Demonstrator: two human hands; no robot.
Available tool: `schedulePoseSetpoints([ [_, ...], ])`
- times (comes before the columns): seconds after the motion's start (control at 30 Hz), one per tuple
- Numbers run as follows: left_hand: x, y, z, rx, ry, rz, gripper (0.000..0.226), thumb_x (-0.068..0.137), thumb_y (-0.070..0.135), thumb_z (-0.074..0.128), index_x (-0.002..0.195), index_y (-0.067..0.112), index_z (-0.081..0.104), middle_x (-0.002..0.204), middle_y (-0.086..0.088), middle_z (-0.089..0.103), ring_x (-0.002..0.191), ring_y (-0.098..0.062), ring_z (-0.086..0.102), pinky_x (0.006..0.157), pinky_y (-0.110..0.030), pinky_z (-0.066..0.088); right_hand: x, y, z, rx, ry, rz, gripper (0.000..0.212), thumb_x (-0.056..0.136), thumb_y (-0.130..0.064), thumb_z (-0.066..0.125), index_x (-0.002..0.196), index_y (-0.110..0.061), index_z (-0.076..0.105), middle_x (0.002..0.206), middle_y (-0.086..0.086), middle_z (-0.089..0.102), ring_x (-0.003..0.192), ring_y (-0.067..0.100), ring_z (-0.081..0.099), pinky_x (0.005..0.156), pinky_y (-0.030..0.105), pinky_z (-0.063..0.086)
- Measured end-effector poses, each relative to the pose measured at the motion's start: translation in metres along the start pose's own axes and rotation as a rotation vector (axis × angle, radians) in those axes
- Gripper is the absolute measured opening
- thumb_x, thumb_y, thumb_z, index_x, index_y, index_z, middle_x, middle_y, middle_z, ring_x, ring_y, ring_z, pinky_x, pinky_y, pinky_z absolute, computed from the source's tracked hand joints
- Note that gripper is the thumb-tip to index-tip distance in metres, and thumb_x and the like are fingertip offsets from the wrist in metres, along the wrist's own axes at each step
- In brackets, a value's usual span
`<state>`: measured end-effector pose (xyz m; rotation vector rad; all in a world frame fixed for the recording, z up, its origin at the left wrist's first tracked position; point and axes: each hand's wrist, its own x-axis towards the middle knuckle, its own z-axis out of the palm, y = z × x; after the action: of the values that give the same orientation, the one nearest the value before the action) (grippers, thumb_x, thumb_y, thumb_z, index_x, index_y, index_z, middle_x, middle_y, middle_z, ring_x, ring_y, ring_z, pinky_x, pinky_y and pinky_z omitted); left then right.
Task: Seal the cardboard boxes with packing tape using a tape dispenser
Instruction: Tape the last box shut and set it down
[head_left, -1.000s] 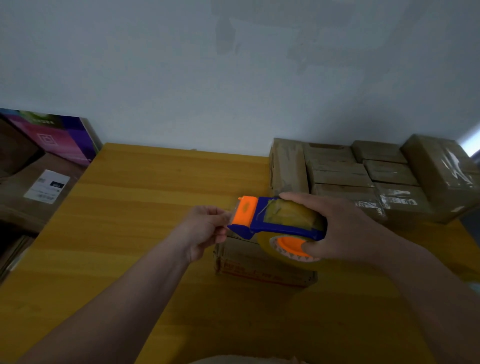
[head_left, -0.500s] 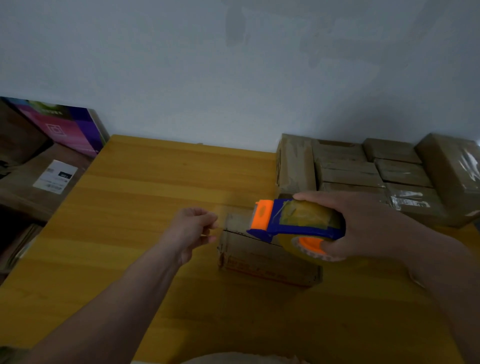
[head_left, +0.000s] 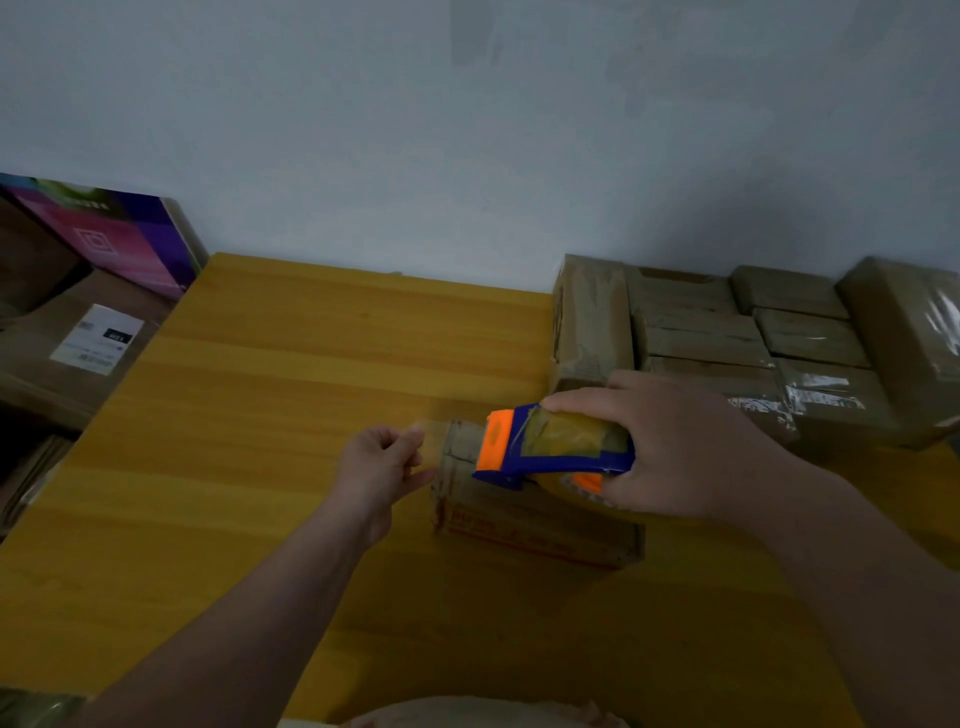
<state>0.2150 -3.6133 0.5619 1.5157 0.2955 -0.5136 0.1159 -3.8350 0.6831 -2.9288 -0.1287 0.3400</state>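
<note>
Cardboard box (head_left: 535, 525) lies on the yellow table (head_left: 311, 364). Above it I see the right hand (head_left: 675, 447) gripping the blue-and-orange tape dispenser (head_left: 556, 447). Just left of the box, the left hand (head_left: 379, 462) pinches the clear tape end (head_left: 428, 431). I judge slack tape could fold and stick to itself. Red print on the box's side is too blurred to read.

The right hand (head_left: 675, 447) is gripping the tape dispenser (head_left: 556, 447) over a cardboard box (head_left: 519, 525) while the left hand (head_left: 382, 462) is pinching the tape end (head_left: 428, 431).
</note>
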Motion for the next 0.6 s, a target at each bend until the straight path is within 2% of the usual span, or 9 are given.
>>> schedulePoseSetpoints([
  [0.2,0.004,-0.013,-0.006,-0.098,-0.007,-0.033,0.026,0.096,0.011,0.055,0.071,0.008,0.045,0.062,-0.005,0.044,0.057,-0.011,0.046,0.055,-0.020,0.055,0.004,-0.003,0.001,0.000,-0.027,-0.005,0.072,0.078,-0.051,0.069,0.140,-0.053,0.032,0.100,-0.015,0.046,0.080,0.000,0.044,0.062,0.017,0.034],
  [0.3,0.007,-0.021,-0.008,-0.074,-0.027,-0.028,0.027,0.096,0.012,0.055,0.071,0.009,0.045,0.061,-0.002,0.044,0.057,-0.011,0.047,0.055,-0.021,0.053,0.006,-0.003,0.003,0.031,-0.039,-0.004,0.074,0.077,-0.048,0.072,0.140,-0.052,0.033,0.102,-0.014,0.045,0.082,0.000,0.044,0.062,0.017,0.033],
  [0.4,0.009,-0.029,-0.004,0.108,-0.045,0.008,0.027,0.096,0.018,0.056,0.072,0.009,0.049,0.068,-0.005,0.051,0.062,-0.015,0.053,0.055,-0.026,0.049,0.006,-0.003,0.004,0.056,-0.039,0.000,0.074,0.077,-0.046,0.073,0.140,-0.051,0.034,0.102,-0.014,0.045,0.082,0.001,0.044,0.064,0.018,0.035],
  [0.47,0.009,-0.032,-0.001,0.244,-0.044,0.052,0.027,0.095,0.023,0.057,0.072,0.009,0.053,0.073,-0.009,0.060,0.068,-0.019,0.059,0.058,-0.034,0.052,0.005,-0.003,0.005,0.060,-0.030,-0.002,0.074,0.076,-0.046,0.073,0.139,-0.050,0.035,0.101,-0.014,0.045,0.082,0.001,0.045,0.064,0.018,0.035],
  [0.6,0.009,-0.030,0.000,0.550,-0.002,0.191,0.030,0.096,0.031,0.054,0.080,0.005,0.059,0.082,-0.018,0.064,0.075,-0.031,0.061,0.071,-0.049,0.052,0.004,-0.002,0.006,0.074,-0.012,-0.005,0.073,0.075,-0.045,0.074,0.138,-0.050,0.038,0.097,-0.015,0.045,0.079,0.000,0.045,0.063,0.019,0.035],
])
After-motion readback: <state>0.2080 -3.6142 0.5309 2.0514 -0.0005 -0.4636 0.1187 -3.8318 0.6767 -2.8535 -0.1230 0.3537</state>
